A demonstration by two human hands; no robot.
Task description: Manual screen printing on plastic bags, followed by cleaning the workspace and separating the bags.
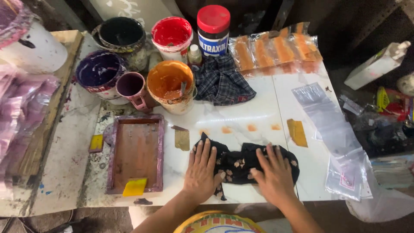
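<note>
A black cloth with pale flower print lies flat on the white table near its front edge. My left hand presses flat on the cloth's left part, fingers spread. My right hand lies flat on its right part, fingers spread too. Neither hand grips anything. A wooden printing frame sits just left of my left hand, with a yellow squeegee piece on its lower edge.
Paint tubs stand at the back: orange, red, purple, black, plus a pink mug and a red-lidded jar. A checked rag, bagged orange items and clear plastic bags lie to the right.
</note>
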